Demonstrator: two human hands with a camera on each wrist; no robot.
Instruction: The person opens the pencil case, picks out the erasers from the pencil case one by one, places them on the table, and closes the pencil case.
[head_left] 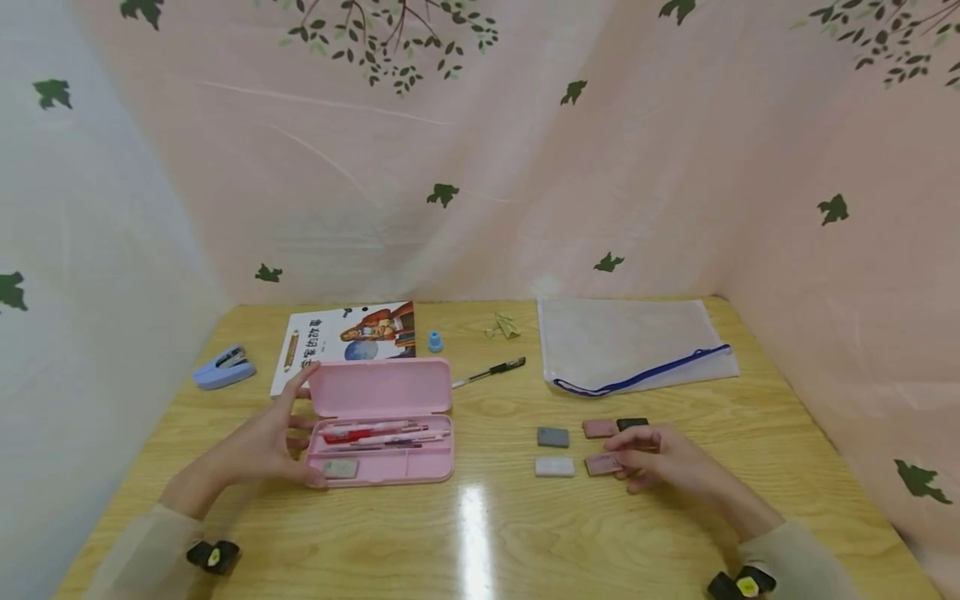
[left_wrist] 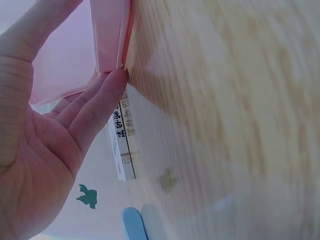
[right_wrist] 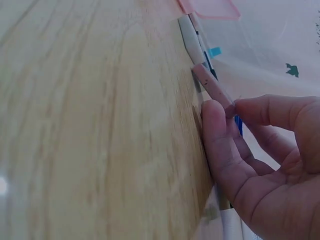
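Observation:
A pink pencil case [head_left: 377,389] lies with its lid raised, holding several pens [head_left: 375,435] and a pale grey-green eraser [head_left: 341,468] in its front left compartment. My left hand [head_left: 258,446] grips the case's left end, thumb at the front corner and fingers along the side and lid. Between the thumb and fingers of my right hand [head_left: 663,458] is a pink eraser [right_wrist: 214,90], tilted with one end up off the table. Close by lie a grey eraser [head_left: 553,437], a white eraser [head_left: 554,467], another pink eraser [head_left: 598,428] and a black one [head_left: 632,423], partly behind my fingers.
Behind the case lies a picture booklet [head_left: 315,337], with a light-blue stapler [head_left: 225,367] to its left. A black-capped pen [head_left: 491,371], a small blue cap-like piece [head_left: 435,341] and a binder clip [head_left: 506,326] lie mid-back. A mesh zip pouch [head_left: 622,342] is at back right.

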